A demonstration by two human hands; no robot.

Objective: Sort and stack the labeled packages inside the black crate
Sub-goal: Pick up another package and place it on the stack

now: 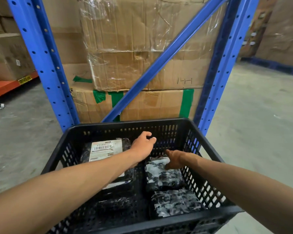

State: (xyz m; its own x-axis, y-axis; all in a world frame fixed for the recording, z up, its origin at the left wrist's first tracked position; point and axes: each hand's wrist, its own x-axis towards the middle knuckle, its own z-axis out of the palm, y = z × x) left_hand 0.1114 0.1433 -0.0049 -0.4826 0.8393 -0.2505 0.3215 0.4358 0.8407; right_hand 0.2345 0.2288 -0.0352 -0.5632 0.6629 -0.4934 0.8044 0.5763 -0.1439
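A black slotted crate [208, 149] fills the lower half of the head view. Inside at the far left lies a black package with a white barcode label [105, 149]. On the right side lie two glossy black packages, one further back [161, 176] and one nearer to me [174, 202]. Another dark package [115, 201] sits low on the left. My left hand [143, 146] hovers over the crate's far middle, fingers curled and apart, holding nothing. My right hand [173, 160] rests its fingers on the far right package's top edge; a grip does not show.
A blue steel rack [46, 68] with a diagonal brace [161, 59] stands right behind the crate, packed with taped cardboard boxes [135, 48]. Grey concrete floor [254, 119] lies on both sides. An orange shelf [3, 86] with more boxes is at the far left.
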